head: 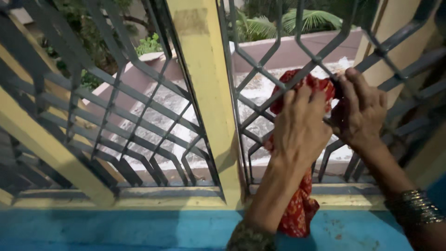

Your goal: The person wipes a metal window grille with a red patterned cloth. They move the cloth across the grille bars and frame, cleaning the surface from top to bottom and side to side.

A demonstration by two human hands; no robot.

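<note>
From the head camera, the only view I have, I count two hands, both raised to the window grille. My left hand [299, 125] is clenched over one red cloth [302, 204], pressing its upper part against the grey bars [260, 60]; the fingers curl over the bunched top, and the rest of the cloth hangs down behind the wrist toward the sill. My right hand [360, 111] is just beside it, fingers pinched on the upper edge of the same cloth where it pokes through the bars, thumb side toward the left hand. The two hands nearly touch.

I see one cloth only, red with a small light pattern, partly on the far side of the bars at the top and on the near side below.

Each forearm carries bangles: a stack of metal ones on the right wrist [413, 209], and a darker band on the left wrist [248, 237] at the bottom edge; I cannot count the single rings.

The window has two grille panels in view, parted by one yellow post [204, 93]. A second yellow bar [51, 148] slants across the left panel. Below runs one blue sill [116, 230]. Beyond the bars lie a wet flat roof [162, 107] with a low pink wall [297, 49], and green palm leaves [311, 18] behind it.
</note>
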